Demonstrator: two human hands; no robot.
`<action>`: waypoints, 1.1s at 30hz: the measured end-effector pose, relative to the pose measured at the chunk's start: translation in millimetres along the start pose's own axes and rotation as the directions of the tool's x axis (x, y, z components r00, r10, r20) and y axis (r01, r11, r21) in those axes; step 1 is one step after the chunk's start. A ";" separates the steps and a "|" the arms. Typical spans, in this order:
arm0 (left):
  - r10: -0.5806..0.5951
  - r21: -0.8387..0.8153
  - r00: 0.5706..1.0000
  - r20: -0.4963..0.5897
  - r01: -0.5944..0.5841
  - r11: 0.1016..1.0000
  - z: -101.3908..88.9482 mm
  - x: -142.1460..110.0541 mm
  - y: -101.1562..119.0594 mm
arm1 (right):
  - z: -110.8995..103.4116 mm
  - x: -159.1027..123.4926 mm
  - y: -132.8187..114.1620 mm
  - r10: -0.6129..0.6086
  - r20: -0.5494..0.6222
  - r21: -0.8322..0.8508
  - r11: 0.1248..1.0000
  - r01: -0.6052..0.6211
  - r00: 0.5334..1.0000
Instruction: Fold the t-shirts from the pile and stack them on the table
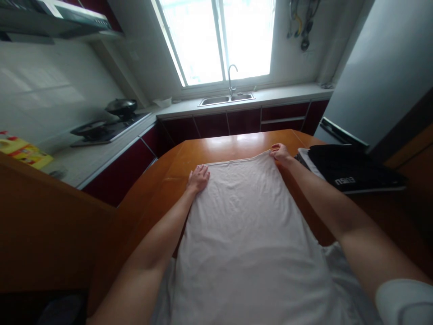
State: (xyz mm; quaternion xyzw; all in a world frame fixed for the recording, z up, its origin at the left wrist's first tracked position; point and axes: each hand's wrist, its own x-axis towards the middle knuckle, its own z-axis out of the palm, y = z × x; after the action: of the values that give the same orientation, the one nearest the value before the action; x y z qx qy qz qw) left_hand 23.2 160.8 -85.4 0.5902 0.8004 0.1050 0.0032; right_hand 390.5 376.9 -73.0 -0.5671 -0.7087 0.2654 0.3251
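Observation:
A white T-shirt [243, 216] lies spread on the wooden table [158, 176], its hem toward the window and its sleeves showing near me at both sides. My left hand [198, 178] rests flat on the far left corner of the hem, fingers stretched out. At the far right corner, my right hand [279, 152] pinches the hem between thumb and fingers and lifts it slightly off the table. Light wrinkles run across the cloth below the hem.
Folded dark clothes [352, 167] with white lettering are stacked at the table's right. Behind the table stand a counter with a sink [223, 99] and faucet [231, 79]. On the left are a stove [115, 131] with pans and a yellow bottle [25, 151]. A fridge [385, 63] stands right.

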 end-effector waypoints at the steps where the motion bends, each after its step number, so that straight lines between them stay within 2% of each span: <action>1: 0.002 0.001 1.000 0.002 -0.002 1.000 -0.3 0.1 -0.2 | -0.8 2.2 0.5 0.009 -0.015 -0.004 1.000 -0.009 1.000; 5: 0.006 0.006 1.000 0.025 -0.006 1.000 -3.0 1.0 -1.8 | -2.8 1.2 0.0 0.028 -0.074 -0.078 0.996 -0.034 0.997; 8: 0.013 0.011 0.999 0.041 -0.013 1.000 -5.4 3.3 -4.6 | 4.4 -13.0 -3.9 -0.028 -0.087 -0.167 0.986 0.013 0.996; 11: 0.031 0.014 0.997 0.075 -0.032 0.999 -6.1 8.1 -9.5 | 20.2 -31.8 -6.5 -0.127 0.019 -0.245 0.961 0.128 0.992; 14: 0.042 0.018 0.992 0.123 -0.045 0.999 -6.4 15.0 -16.0 | 33.9 -41.3 -4.0 -0.147 0.150 -0.301 0.935 0.186 0.978; 20: 0.024 0.048 0.984 0.178 -0.033 0.998 -11.4 28.5 -24.3 | 34.5 -17.9 -2.1 -0.080 0.347 -0.498 0.828 0.256 0.935; 22: 0.003 0.048 0.983 0.181 -0.012 0.999 -15.5 32.2 -21.8 | 31.1 -11.2 -10.5 -0.063 0.367 -0.496 0.831 0.253 0.928; 25: -0.009 0.039 0.992 0.125 0.004 0.999 -24.5 30.2 -9.8 | 25.4 -20.0 -33.2 -0.108 0.285 -0.463 0.855 0.235 0.952; 27: 0.042 0.032 0.997 0.069 -0.044 0.998 -31.7 14.8 4.1 | 19.9 -44.8 -51.1 -0.213 0.230 -0.433 0.851 0.296 0.950; 29: 0.136 0.025 0.990 0.045 -0.137 0.990 -39.5 -19.2 22.0 | 11.1 -87.8 -66.2 -0.351 0.258 -0.396 0.811 0.430 0.900; 31: 0.231 -0.009 0.970 0.073 -0.231 0.973 -47.6 -72.7 42.2 | -2.0 -147.5 -74.7 -0.445 0.312 -0.328 0.779 0.535 0.840; 33: 0.360 -0.084 0.926 0.118 -0.352 0.932 -55.2 -139.1 62.4 | -18.1 -217.3 -74.5 -0.490 0.365 -0.247 0.769 0.590 0.792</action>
State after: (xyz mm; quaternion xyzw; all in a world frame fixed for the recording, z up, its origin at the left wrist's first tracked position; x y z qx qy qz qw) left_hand 117.2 37.8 -37.3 0.7308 0.6746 0.0891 0.0548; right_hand 388.9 148.8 -40.5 -0.3416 -0.9164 0.1070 0.1790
